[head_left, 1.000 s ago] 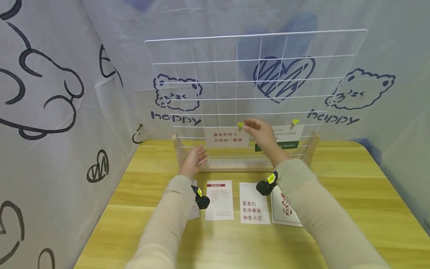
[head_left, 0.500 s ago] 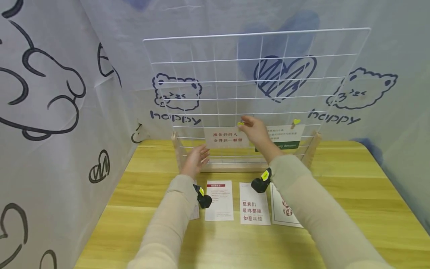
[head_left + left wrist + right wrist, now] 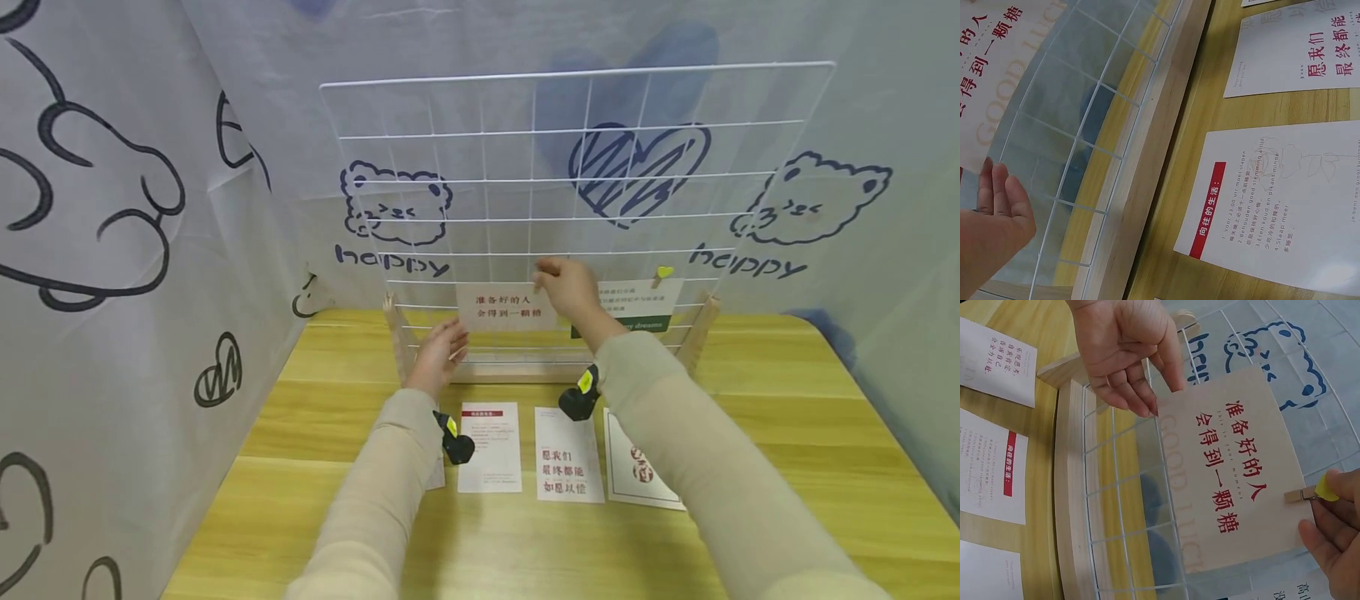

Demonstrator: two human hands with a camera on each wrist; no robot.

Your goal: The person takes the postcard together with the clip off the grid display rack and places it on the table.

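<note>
A white wire grid rack (image 3: pixel 533 150) stands upright in a wooden base. Against its lower part hangs a cream card with red writing (image 3: pixel 1222 469). My right hand (image 3: pixel 573 292) is at the card's upper right; in the right wrist view its thumb and finger pinch a small wooden clothespin (image 3: pixel 1300 495) with a yellow heart, which sits on the card's edge. My left hand (image 3: pixel 438 357) is at the card's lower left corner, fingertips touching or close to it, fingers only loosely bent. A white and green card (image 3: pixel 637 304) hangs to the right under another yellow-heart clothespin (image 3: pixel 663 273).
Several printed cards lie in a row before the rack, among them a red-headed card (image 3: pixel 490 458), a white card (image 3: pixel 567 475) and a bordered card (image 3: pixel 626 467). The wooden table (image 3: pixel 525 558) meets patterned cloth (image 3: pixel 247 217) at the back and left.
My right hand has moved slightly left onto the heart clothespin, which it now covers in the head view. The left hand has shifted slightly toward the card's corner. The cards stay put.
</note>
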